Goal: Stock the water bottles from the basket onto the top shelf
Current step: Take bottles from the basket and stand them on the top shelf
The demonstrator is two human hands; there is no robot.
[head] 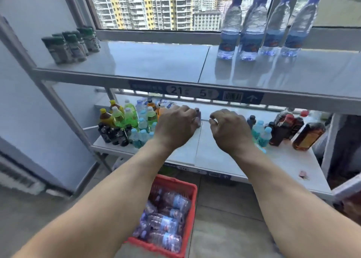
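On the lower shelf (211, 150) a crowd of small drinks (125, 123) in green, amber and pale blue fills the left end, and dark bottles (293, 129) with a few blue-capped ones stand at the right, leaving a bare strip in the middle. Green-lidded jars (72, 45) sit at the far left of the top shelf (152, 62). Four or so water bottles (259, 27) stand upright in a row at its right end, close to the window (156, 6). More of them lie on their sides in the red basket (187, 191) on the floor, below and in front of the rack. Both arms reach forward, backs of the hands up, level with the gap under the top shelf's front rail and its price strip (195, 93). The left hand (175, 127) has its fingers curled; something small and purplish shows at its fingertips, though what it is I can't make out, nor whether it is gripped. The right hand (230, 131) is curled too, thumb against forefinger, with nothing visible in it. The shelves are pale and glossy on a grey metal frame, the floor is grey tile, and tower blocks show through the glass.
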